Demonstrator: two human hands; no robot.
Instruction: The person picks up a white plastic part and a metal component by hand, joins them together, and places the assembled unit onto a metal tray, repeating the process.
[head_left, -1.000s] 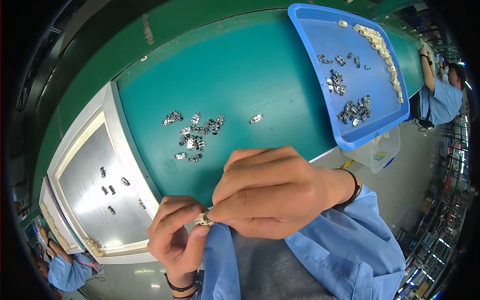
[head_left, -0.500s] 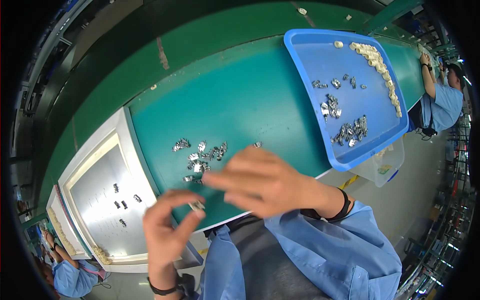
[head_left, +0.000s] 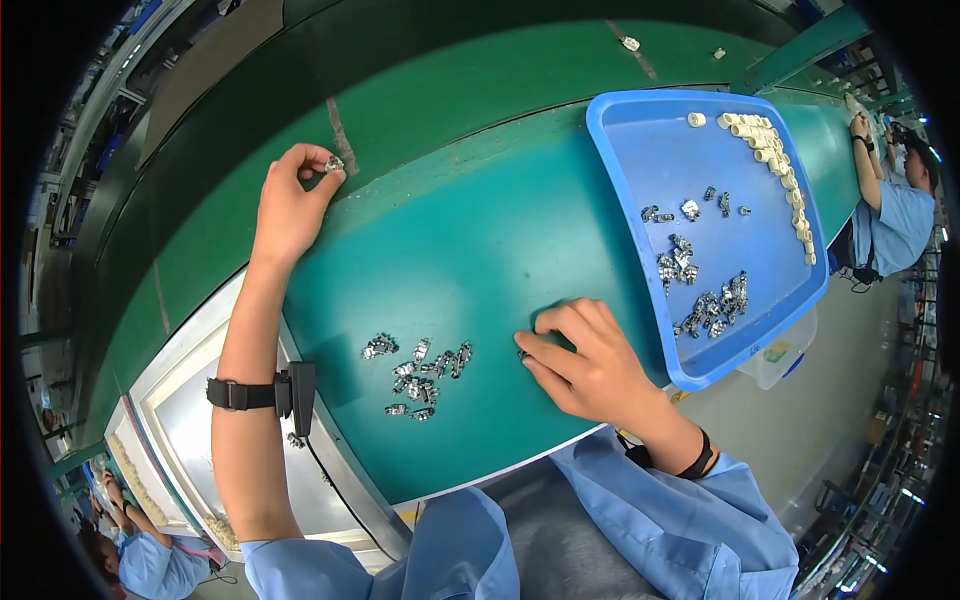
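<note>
My left hand is stretched out over the far green belt, thumb and fingers closed on a small part with a pale body and metal bits. My right hand rests low over the green mat, its fingertips pinching a small dark metal piece that is mostly hidden. Left of that hand, a loose cluster of small shiny metal pieces lies on the mat. To its right stands a blue tray with more metal pieces and a row of cream cylindrical parts.
A white-framed panel lies at the left, partly behind my left forearm. Two pale parts sit on the far green belt. A clear bin is under the tray. One person works at the far right, another at the lower left.
My left hand has moved from near my body up to the far belt, carrying the small part. My right hand has moved right, away from the cluster, and now pinches a metal piece.
</note>
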